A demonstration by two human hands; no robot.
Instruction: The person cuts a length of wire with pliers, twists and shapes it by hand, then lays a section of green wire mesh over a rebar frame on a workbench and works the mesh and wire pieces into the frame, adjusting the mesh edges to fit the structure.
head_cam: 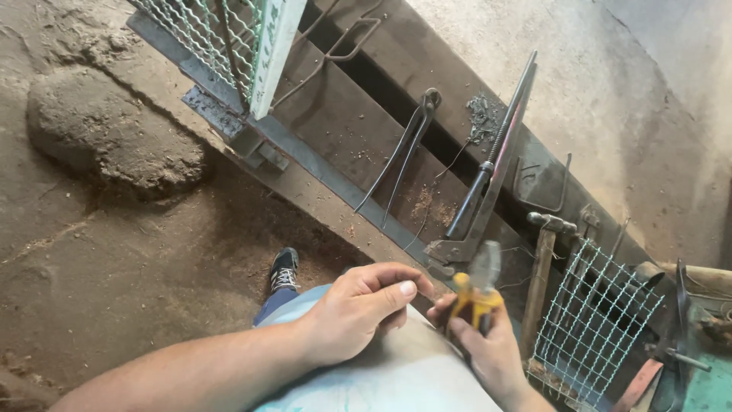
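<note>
My right hand (488, 347) grips yellow-handled steel pliers (479, 290), fingers wrapped round the handles, jaws pointing up just in front of the rusty metal table (343, 130). My left hand (358, 309) is beside it, thumb and forefinger pressed together; whether they pinch anything I cannot tell. A wooden-handled hammer (541, 263) stands near.

This was a rough metalworking workshop. A worn steel bench (335, 175) ran diagonally across the middle of the frame, strewn with long tongs (404, 149), a hammer (543, 259), bent wire hooks (335, 38) and metal shavings (482, 118). Pieces of wire mesh (591, 317) stood at the upper left and lower right, and a bare dirt floor (99, 229) filled the left side.
</note>
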